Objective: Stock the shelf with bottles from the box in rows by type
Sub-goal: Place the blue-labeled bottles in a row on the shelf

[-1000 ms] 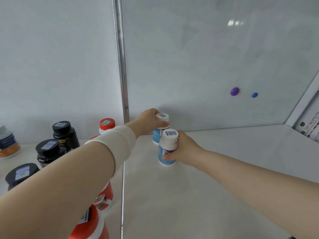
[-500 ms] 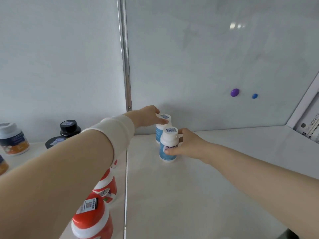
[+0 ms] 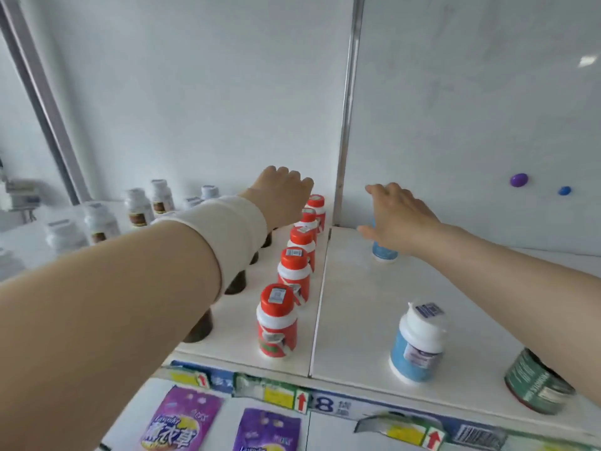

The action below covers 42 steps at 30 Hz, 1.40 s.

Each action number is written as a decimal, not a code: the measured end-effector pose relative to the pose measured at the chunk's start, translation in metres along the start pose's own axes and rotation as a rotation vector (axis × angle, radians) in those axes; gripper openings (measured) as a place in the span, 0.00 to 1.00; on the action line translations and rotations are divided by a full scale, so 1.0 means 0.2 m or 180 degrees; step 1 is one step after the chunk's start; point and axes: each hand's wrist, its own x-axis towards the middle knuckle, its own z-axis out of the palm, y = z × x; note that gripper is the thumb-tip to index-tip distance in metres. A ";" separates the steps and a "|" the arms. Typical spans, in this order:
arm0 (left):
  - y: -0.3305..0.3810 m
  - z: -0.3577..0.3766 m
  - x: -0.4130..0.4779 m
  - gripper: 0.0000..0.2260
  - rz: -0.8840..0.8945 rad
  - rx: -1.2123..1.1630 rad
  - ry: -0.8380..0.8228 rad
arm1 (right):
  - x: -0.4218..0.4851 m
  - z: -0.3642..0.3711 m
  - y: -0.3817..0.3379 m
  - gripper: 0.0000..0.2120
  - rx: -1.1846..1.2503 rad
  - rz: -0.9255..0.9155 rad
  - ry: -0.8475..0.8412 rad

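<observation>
A blue bottle (image 3: 384, 252) stands at the back of the white shelf (image 3: 354, 320), with its top hidden behind my right hand (image 3: 398, 216). That hand hovers just over it with fingers spread and holds nothing. My left hand (image 3: 281, 195) is above the far end of a row of red-capped bottles (image 3: 294, 271), its fingers loosely curled and nothing visible in them. A second blue bottle with a white cap (image 3: 418, 343) stands near the shelf's front edge.
A dark green bottle (image 3: 536, 382) stands at the front right, under my right forearm. Dark bottles (image 3: 200, 327) sit partly hidden beneath my left arm, and several white bottles (image 3: 138, 206) stand at the far left. A metal post (image 3: 346, 125) divides the back panels. Purple packets (image 3: 182, 421) hang below.
Both hands have let go of the blue bottles and drawn back. My left hand has moved left over the red row, and the view has pulled back to show the shelf's front edge.
</observation>
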 end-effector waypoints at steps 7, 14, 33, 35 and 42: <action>-0.40 -0.07 -0.66 0.17 -0.0613 0.0316 -0.0397 | -0.19 -0.04 -0.63 0.27 0.0140 -0.0733 0.0075; -0.92 -0.02 -1.36 0.19 -0.1166 0.0548 -0.0820 | -0.33 -0.01 -1.51 0.27 0.0158 -0.1607 0.0101; -1.88 1.24 -3.22 0.17 -0.2651 -0.0173 -0.2495 | -0.65 1.09 -3.66 0.27 -0.0412 -0.3512 -0.0982; -1.90 1.45 -3.37 0.16 -0.2821 -0.0365 -0.2770 | -0.65 1.30 -3.82 0.27 -0.0420 -0.3725 -0.1158; -1.77 2.04 -3.84 0.19 -0.3624 -0.1294 -0.3515 | -0.81 2.00 -4.17 0.29 -0.0799 -0.4434 -0.2132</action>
